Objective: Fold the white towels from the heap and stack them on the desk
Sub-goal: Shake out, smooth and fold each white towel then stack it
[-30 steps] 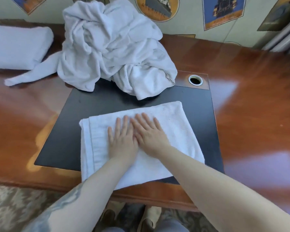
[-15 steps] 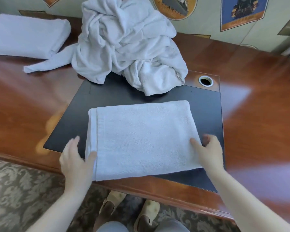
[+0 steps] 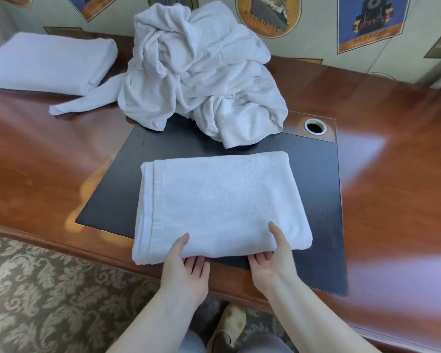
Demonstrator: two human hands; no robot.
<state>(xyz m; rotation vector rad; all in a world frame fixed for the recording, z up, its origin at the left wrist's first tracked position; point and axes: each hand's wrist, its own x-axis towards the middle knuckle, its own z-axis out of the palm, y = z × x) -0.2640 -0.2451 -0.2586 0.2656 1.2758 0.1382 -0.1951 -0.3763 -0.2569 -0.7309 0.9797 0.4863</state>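
Observation:
A folded white towel lies flat on the black desk pad. My left hand grips its near edge, thumb on top and fingers tucked under. My right hand holds the same edge further right in the same way. Behind the towel rises the crumpled heap of white towels, with one tail trailing left across the wood. A stack of folded white towels sits at the far left of the desk.
The glossy wooden desk stretches to both sides of the pad. A round cable hole sits at the pad's far right corner. A wall with posters stands right behind the heap. Patterned carpet and my shoes show below the desk edge.
Both hands left the towel's top, went out to its left and right sides, then came in to its near edge and took hold of it there.

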